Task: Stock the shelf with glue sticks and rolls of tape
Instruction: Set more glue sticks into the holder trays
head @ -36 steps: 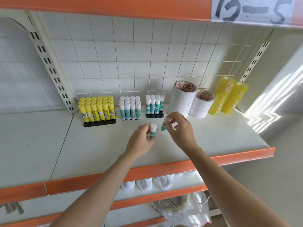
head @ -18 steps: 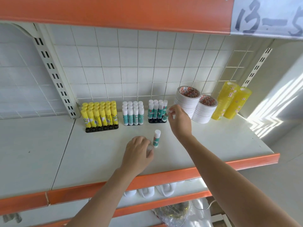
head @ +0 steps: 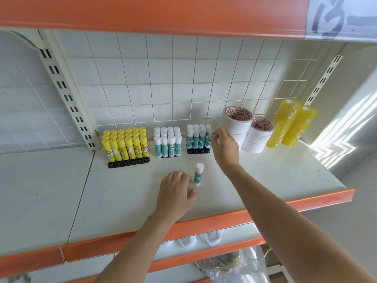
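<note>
On the white shelf (head: pixel 275 172) a loose teal glue stick (head: pixel 198 173) with a white cap stands upright. My left hand (head: pixel 175 196) rests just left of it, its fingers curled around a small white-capped piece that looks like another glue stick, mostly hidden. Farther back, my right hand (head: pixel 224 147) pinches the top of a teal glue stick (head: pixel 207 137) at the right end of a black tray (head: pixel 198 151) of teal sticks. Two stacks of white tape rolls (head: pixel 247 132) stand just right of that hand.
Yellow glue sticks (head: pixel 125 147) fill a black holder at the left, with a block of teal sticks (head: pixel 167 142) beside it. Two yellow tape stacks (head: pixel 289 125) lean at the far right. A wire grid backs the shelf, and an orange lip (head: pixel 224 220) edges its front.
My right hand carried its glue stick back to the black tray. My left hand set a glue stick upright on the shelf and let go of it.
</note>
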### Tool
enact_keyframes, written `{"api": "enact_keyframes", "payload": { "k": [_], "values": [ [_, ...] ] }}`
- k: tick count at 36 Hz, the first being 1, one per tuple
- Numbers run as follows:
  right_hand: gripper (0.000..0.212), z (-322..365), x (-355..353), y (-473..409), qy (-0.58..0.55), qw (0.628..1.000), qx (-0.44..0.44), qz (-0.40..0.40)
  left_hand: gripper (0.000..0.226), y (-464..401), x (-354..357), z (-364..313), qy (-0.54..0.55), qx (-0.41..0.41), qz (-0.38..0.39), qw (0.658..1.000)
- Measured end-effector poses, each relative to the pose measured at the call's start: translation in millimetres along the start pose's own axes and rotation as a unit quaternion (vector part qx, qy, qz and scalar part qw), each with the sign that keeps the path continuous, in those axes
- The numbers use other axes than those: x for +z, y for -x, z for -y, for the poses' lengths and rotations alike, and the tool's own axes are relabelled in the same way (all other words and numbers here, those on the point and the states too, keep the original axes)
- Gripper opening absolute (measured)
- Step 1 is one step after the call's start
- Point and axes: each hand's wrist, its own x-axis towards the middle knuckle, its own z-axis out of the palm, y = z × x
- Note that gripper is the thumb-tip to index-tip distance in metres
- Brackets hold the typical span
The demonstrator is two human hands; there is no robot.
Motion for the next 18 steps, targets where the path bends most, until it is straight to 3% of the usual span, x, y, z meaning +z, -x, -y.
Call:
{"api": "enact_keyframes", "payload": {
  "k": [6, 12, 18],
  "values": [
    [0.010, -1.0, 0.8, -5.0, 0.024, 0.999, -0.017, 0.025, 0.029, -0.2, 0.7, 0.6, 0.001, 0.002, 0.001, 1.000],
    [0.035, 2.5, 1.1, -6.5, 0.116, 0.988, -0.085, 0.054, 0.029, -0.3, 1.3, 0.6, -0.002, 0.002, 0.000, 1.000],
    [0.041, 5.7, -4.8, -9.0, 0.165, 0.978, -0.090, 0.093, 0.031, -1.1, 1.6, 0.8, -0.002, -0.002, 0.003, 1.000]
  ]
}}
